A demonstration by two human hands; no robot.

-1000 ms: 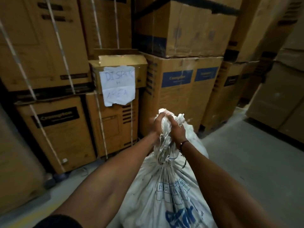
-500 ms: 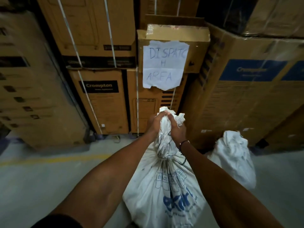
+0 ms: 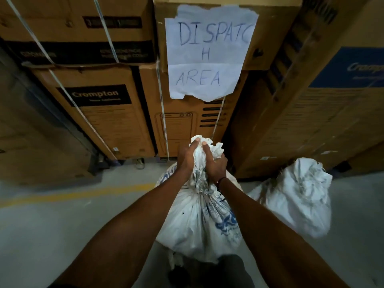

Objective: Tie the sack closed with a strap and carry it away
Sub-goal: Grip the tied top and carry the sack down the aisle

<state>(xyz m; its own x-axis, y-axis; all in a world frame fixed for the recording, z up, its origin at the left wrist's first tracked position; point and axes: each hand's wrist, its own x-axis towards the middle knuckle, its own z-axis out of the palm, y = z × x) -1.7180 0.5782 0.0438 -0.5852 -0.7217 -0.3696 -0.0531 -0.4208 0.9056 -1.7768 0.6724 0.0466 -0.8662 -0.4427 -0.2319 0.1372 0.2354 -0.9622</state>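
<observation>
Both hands on the sack's neck

We see the left hand [image 3: 185,157] and right hand [image 3: 215,165] clenched around the gathered neck of the white woven sack [image 3: 199,223] (blue print on its side), directly below the handwritten "DISPATCH AREA" sign [image 3: 207,57]; a second white sack [image 3: 299,196] sits below-right of that sign.

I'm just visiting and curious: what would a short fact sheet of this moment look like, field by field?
Place: storage area with stacked cardboard boxes on a grey floor
Sign: paper sheet on a box, handwritten "DISPATCH AREA"
Carried item: white sack with blue print, neck bunched
Left hand: gripping the sack neck
Right hand: gripping the sack neck, dark band on the wrist
Nearby: second white sack on the floor to the right
Floor marking: yellow line
</observation>
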